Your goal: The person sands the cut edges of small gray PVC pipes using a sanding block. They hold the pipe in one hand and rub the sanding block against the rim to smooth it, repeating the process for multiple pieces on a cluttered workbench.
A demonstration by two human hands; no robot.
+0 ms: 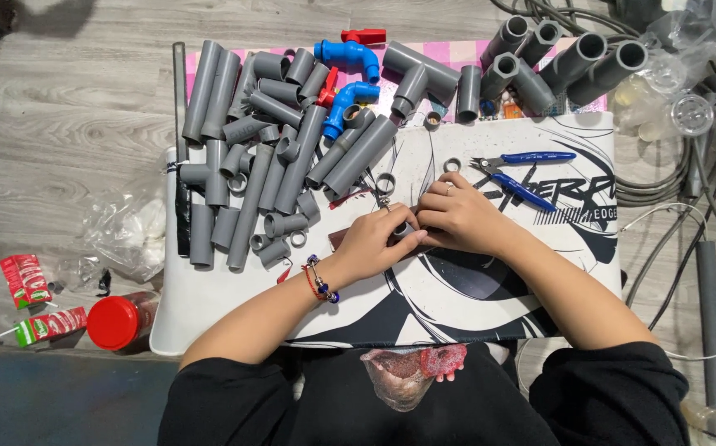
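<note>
Both hands meet near the middle of a white mat (498, 289) printed with black artwork, which covers a small table. The left hand (372, 242) is curled around a short grey pipe piece (403, 230), with the fingers wrapped over it and the thumb pressed close; a beaded bracelet (318, 281) sits on that wrist. The right hand (457, 216) is closed over the same piece from the other side, its fingertips touching the left hand's fingers, and a ring shows on 1 finger. Most of the pipe piece is hidden between the 2 hands, so only a small grey end shows. Just above the hands lie a few small grey rings (452, 164) and thin wires. To the right of them rest blue-handled cutters (519, 177), with the handles spread apart. A large heap of grey pipes and elbows (267, 157) fills the left part of the table, well apart from the hands. At the far edge sit 2 blue elbow fittings (348, 78) with red valve handles (364, 35), and more grey tee joints (424, 78) lie to their right. On the floor to the left stand a jar with a red lid (114, 322) and 2 red and green cartons (32, 301), near a crumpled clear bag (127, 227). Cables (688, 173) coil on the floor at the right.
</note>
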